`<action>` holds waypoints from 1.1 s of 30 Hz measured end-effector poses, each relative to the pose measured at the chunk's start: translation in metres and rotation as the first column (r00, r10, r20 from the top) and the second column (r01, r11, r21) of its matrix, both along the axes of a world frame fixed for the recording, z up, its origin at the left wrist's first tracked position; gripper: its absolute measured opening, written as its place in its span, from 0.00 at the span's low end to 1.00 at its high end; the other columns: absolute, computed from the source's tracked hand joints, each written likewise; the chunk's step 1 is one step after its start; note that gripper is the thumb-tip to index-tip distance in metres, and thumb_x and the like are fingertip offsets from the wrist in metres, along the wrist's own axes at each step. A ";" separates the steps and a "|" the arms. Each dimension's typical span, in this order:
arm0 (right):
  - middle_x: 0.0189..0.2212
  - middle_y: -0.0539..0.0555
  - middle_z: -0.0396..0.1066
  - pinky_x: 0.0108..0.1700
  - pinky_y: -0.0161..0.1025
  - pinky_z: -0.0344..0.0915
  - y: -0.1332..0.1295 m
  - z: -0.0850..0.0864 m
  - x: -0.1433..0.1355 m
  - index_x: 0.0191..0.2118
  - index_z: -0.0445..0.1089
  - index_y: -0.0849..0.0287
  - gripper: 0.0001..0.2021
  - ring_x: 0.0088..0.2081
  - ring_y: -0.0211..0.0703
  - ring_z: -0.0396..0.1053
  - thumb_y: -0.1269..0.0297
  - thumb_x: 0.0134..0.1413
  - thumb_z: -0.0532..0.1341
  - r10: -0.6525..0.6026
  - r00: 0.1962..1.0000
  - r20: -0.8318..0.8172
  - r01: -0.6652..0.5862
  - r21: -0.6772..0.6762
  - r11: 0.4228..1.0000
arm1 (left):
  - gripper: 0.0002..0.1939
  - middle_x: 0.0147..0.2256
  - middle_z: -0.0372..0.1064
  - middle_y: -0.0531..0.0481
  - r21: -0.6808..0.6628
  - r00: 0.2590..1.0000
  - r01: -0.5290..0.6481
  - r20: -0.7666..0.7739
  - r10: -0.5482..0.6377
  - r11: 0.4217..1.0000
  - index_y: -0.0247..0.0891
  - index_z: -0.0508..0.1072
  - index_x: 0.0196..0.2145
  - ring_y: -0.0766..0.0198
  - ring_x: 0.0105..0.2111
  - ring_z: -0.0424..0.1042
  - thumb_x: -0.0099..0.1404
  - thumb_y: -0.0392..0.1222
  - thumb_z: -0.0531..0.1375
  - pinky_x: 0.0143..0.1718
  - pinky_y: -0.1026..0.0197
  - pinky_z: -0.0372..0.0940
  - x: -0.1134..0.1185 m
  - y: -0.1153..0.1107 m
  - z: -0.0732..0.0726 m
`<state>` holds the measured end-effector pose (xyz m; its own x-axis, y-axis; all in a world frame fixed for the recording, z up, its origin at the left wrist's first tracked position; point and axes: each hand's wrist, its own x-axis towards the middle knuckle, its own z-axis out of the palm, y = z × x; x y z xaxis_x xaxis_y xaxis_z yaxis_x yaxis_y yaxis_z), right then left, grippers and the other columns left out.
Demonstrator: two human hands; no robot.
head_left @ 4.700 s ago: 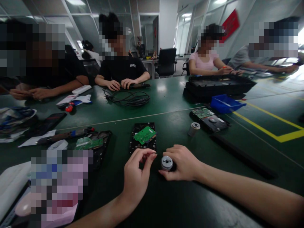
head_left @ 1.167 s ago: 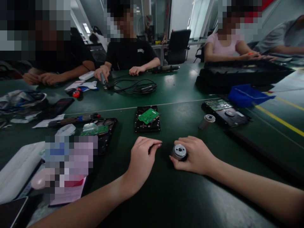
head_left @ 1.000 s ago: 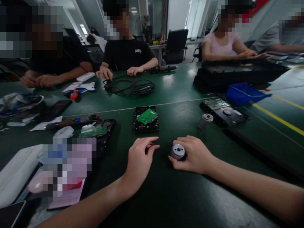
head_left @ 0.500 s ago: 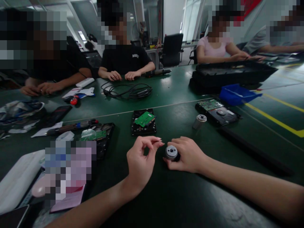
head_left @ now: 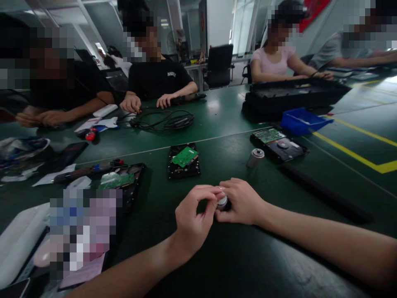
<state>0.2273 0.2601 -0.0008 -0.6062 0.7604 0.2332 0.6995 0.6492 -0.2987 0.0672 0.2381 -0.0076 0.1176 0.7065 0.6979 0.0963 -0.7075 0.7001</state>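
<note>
hands (head_left: 242, 201) on metal cylinder (head_left: 222, 201); shirt lettering (head_left: 171, 75) blurred

I see on remote feed: L hand (head_left: 192, 223) bare | R hand (head_left: 240, 200) bare | L f'arm (head_left: 139, 265) bare to pic edge | R f'arm (head_left: 316, 236) ditto, slim, tapering fwd

No text can be read for certain: white lettering (head_left: 171, 75) on the black T-shirt (head_left: 151, 80) at 11 o'clock is blurred (a short line); the pale label (head_left: 294, 145) on the hard drive (head_left: 276, 154) at 3 o'clock is too small.
</note>
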 end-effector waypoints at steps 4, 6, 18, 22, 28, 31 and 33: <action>0.24 0.50 0.66 0.33 0.37 0.51 0.001 -0.001 0.000 0.28 0.66 0.59 0.13 0.28 0.40 0.63 0.53 0.47 0.58 0.016 1.000 -0.008 -0.016 -0.001 1.000 | 0.15 0.37 0.72 0.49 0.095 0.996 -0.004 -0.083 0.012 0.995 0.38 0.67 0.38 0.63 0.39 0.73 0.58 0.20 0.58 0.41 0.58 0.72 -0.003 0.000 0.001; 0.24 0.50 0.66 0.33 0.37 0.50 0.001 -0.001 0.000 0.28 0.65 0.59 0.12 0.28 0.40 0.64 0.54 0.47 0.58 0.023 1.000 -0.009 -0.023 -0.003 1.000 | 0.15 0.36 0.72 0.50 0.138 0.993 0.004 -0.115 0.012 0.990 0.37 0.68 0.38 0.64 0.39 0.73 0.59 0.20 0.57 0.41 0.59 0.71 -0.004 0.001 0.003; 0.26 0.52 0.68 0.34 0.38 0.52 0.001 0.002 0.002 0.31 0.67 0.60 0.14 0.28 0.41 0.64 0.52 0.47 0.60 0.030 0.999 0.015 -0.030 -0.023 0.999 | 0.10 0.39 0.71 0.47 -0.104 0.980 -0.077 -0.193 0.056 0.992 0.38 0.69 0.40 0.61 0.42 0.71 0.60 0.31 0.61 0.44 0.56 0.69 -0.002 -0.002 0.013; 0.26 0.52 0.68 0.34 0.38 0.52 0.001 0.003 0.002 0.31 0.67 0.60 0.13 0.29 0.41 0.65 0.54 0.46 0.60 0.022 1.000 0.021 -0.022 -0.035 0.999 | 0.04 0.44 0.70 0.46 -0.216 0.959 -0.157 -0.267 0.097 0.964 0.39 0.73 0.34 0.55 0.47 0.68 0.58 0.36 0.63 0.49 0.49 0.64 -0.003 0.000 0.014; 0.27 0.52 0.68 0.34 0.38 0.53 0.001 0.003 0.002 0.30 0.66 0.60 0.14 0.30 0.42 0.66 0.53 0.47 0.60 0.035 0.999 0.020 -0.034 -0.049 0.998 | 0.02 0.43 0.71 0.47 -0.217 0.957 -0.148 -0.278 0.084 0.965 0.39 0.74 0.30 0.56 0.46 0.67 0.57 0.37 0.64 0.49 0.50 0.62 -0.006 0.004 0.016; 0.27 0.52 0.69 0.34 0.38 0.53 0.002 0.002 0.003 0.30 0.66 0.60 0.14 0.30 0.43 0.66 0.52 0.47 0.60 0.040 0.999 0.010 -0.039 -0.045 0.998 | 0.03 0.42 0.71 0.47 -0.194 0.956 -0.128 -0.286 0.068 0.973 0.39 0.75 0.31 0.56 0.46 0.67 0.56 0.35 0.63 0.49 0.50 0.62 -0.006 0.003 0.017; 0.27 0.52 0.69 0.33 0.38 0.53 0.002 0.001 0.003 0.30 0.66 0.60 0.14 0.30 0.42 0.66 0.52 0.47 0.60 0.039 0.999 0.006 -0.038 -0.039 0.999 | 0.03 0.41 0.72 0.47 -0.181 0.957 -0.111 -0.286 0.056 0.977 0.39 0.75 0.31 0.57 0.45 0.67 0.56 0.34 0.63 0.49 0.50 0.62 -0.006 0.002 0.017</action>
<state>0.2308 0.2618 0.0000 -0.6366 0.7448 0.2001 0.6763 0.6638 -0.3194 0.0611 0.2406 0.0095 0.2221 0.8398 0.4953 0.3592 -0.5428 0.7592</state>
